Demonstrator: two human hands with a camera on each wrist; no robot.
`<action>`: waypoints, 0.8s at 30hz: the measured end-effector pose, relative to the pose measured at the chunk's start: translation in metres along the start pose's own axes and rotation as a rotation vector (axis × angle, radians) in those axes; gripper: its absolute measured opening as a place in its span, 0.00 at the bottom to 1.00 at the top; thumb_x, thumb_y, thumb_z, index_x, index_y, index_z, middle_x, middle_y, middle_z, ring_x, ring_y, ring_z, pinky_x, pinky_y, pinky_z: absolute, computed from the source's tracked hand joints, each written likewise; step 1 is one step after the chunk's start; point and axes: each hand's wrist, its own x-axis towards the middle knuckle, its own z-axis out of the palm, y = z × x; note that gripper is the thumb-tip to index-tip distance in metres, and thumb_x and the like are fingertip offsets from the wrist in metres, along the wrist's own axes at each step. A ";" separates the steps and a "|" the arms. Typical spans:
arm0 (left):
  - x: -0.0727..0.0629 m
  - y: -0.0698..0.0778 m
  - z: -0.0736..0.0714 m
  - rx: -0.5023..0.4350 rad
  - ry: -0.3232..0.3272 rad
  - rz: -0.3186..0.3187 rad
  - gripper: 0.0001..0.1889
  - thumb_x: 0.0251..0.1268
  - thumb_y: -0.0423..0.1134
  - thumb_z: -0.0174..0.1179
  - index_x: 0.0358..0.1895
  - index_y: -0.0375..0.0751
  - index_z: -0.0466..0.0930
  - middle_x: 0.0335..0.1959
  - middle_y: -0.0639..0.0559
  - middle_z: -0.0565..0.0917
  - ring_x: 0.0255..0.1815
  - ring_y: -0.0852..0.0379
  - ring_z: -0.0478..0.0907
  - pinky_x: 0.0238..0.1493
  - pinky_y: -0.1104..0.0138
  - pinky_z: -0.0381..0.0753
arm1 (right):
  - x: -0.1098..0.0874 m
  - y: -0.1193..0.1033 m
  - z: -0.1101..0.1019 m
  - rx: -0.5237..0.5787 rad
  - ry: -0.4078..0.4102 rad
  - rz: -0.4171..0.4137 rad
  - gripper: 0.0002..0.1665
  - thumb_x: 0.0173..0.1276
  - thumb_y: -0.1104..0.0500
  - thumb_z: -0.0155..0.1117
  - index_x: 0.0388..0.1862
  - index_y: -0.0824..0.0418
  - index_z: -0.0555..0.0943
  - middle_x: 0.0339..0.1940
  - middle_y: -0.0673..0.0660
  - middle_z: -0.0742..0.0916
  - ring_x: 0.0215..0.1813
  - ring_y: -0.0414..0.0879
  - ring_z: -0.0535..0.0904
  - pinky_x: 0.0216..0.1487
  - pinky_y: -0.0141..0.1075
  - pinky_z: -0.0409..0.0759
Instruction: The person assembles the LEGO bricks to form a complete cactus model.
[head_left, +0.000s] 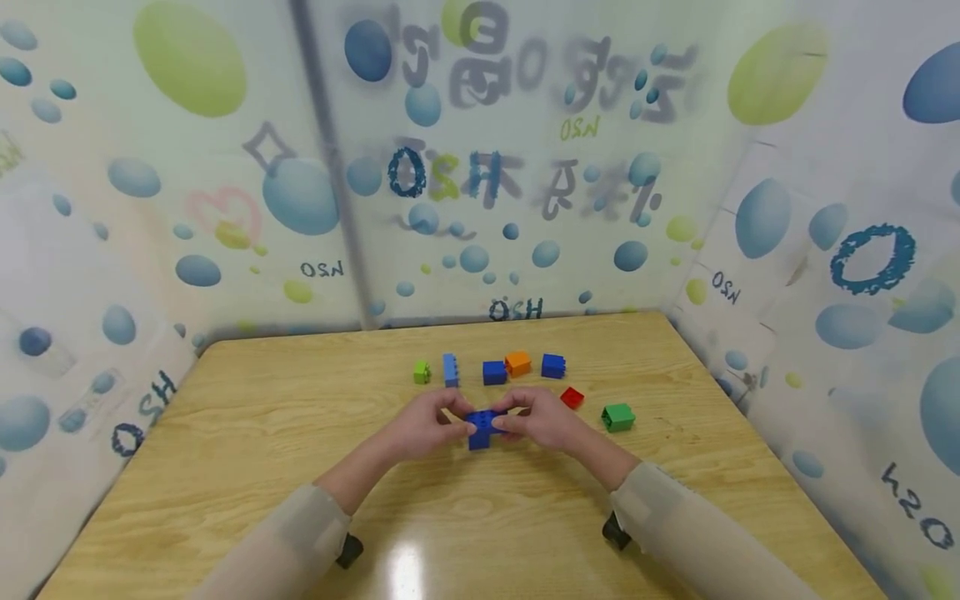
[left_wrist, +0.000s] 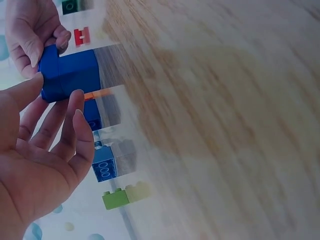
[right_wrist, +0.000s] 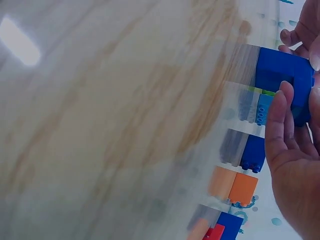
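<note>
Two joined blue toy bricks point(head_left: 478, 438) are held between both hands near the middle of the table. One is a taller block point(left_wrist: 80, 75); a thinner blue brick point(left_wrist: 49, 67) sits on top and juts toward the right. My left hand point(head_left: 422, 429) pinches the left side of the pair with thumb and fingers. From the other side my right hand point(head_left: 546, 421) grips the jutting end of the thinner brick, thumb in front and fingers behind. Fingers hide parts of both bricks. The block's underside is close to the tabletop; the head view cannot show whether they touch.
Behind the hands lie a lime brick point(head_left: 422, 372), a light blue brick point(head_left: 450, 371), a blue brick point(head_left: 494, 373), an orange brick point(head_left: 517, 363) and another blue brick point(head_left: 553, 367). Right of them are a red brick point(head_left: 572, 398) and a green brick point(head_left: 618, 417). Printed curtains point(head_left: 480, 283) surround the wooden table point(head_left: 285, 400).
</note>
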 end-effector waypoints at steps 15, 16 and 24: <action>-0.005 -0.020 -0.021 0.097 0.124 0.010 0.17 0.83 0.48 0.65 0.63 0.44 0.87 0.57 0.50 0.90 0.49 0.54 0.84 0.50 0.61 0.86 | 0.001 0.001 0.000 0.006 0.003 0.022 0.12 0.78 0.60 0.73 0.57 0.61 0.89 0.59 0.59 0.91 0.48 0.52 0.95 0.50 0.44 0.94; -0.004 -0.022 -0.025 0.102 0.144 0.002 0.17 0.83 0.48 0.65 0.64 0.43 0.87 0.57 0.49 0.90 0.50 0.54 0.84 0.48 0.61 0.87 | 0.001 0.001 0.000 0.003 0.004 0.025 0.12 0.78 0.59 0.73 0.57 0.61 0.89 0.59 0.59 0.91 0.48 0.52 0.95 0.50 0.44 0.94; 0.005 -0.044 -0.056 0.126 0.254 -0.076 0.20 0.83 0.45 0.64 0.67 0.36 0.81 0.63 0.38 0.86 0.52 0.46 0.86 0.49 0.58 0.88 | 0.000 0.001 -0.001 -0.012 0.006 0.022 0.12 0.78 0.60 0.73 0.57 0.61 0.89 0.59 0.59 0.91 0.46 0.51 0.95 0.50 0.43 0.94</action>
